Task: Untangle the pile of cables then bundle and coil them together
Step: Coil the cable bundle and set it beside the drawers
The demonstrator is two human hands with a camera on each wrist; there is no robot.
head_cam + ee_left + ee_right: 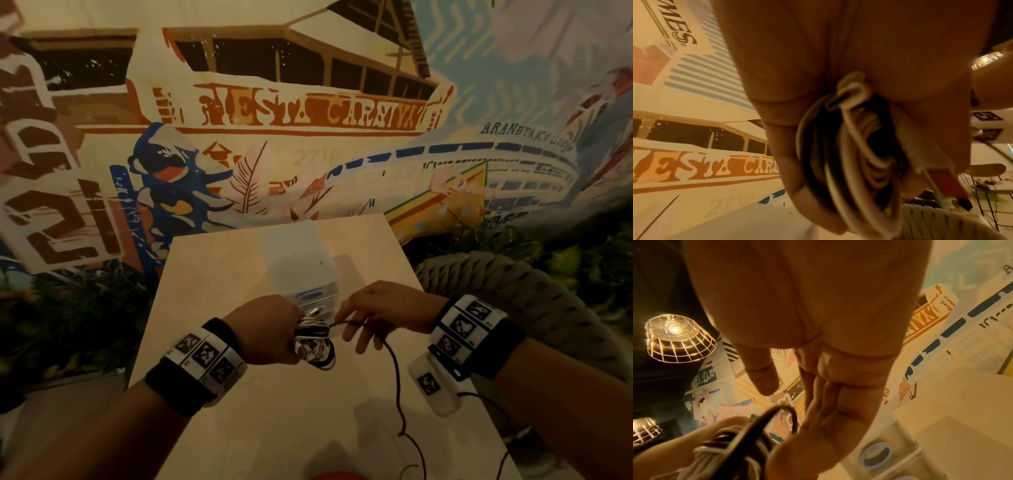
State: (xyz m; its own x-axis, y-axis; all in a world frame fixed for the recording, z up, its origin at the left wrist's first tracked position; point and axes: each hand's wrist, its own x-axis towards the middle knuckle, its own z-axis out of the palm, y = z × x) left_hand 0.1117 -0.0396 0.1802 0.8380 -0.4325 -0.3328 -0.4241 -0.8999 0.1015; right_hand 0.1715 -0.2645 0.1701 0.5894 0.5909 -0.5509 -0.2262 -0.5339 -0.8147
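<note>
Left hand [270, 330] grips coiled black-and-white cable bundle [313, 337]; right hand [380, 313] pinches loose black cable [397, 377] trailing below it. Mostly coiled; last wrap left.

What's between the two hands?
A black cable runs from the right hand to the coil that the left hand grips, seen in the head view.

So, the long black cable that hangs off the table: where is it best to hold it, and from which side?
Probably near the coiled bundle that the left hand grips, where the black cable leaves it. Come from the right, as the right hand does. There the strand runs taut and short; further on it hangs slack over the table, giving less control for wrapping.
</note>
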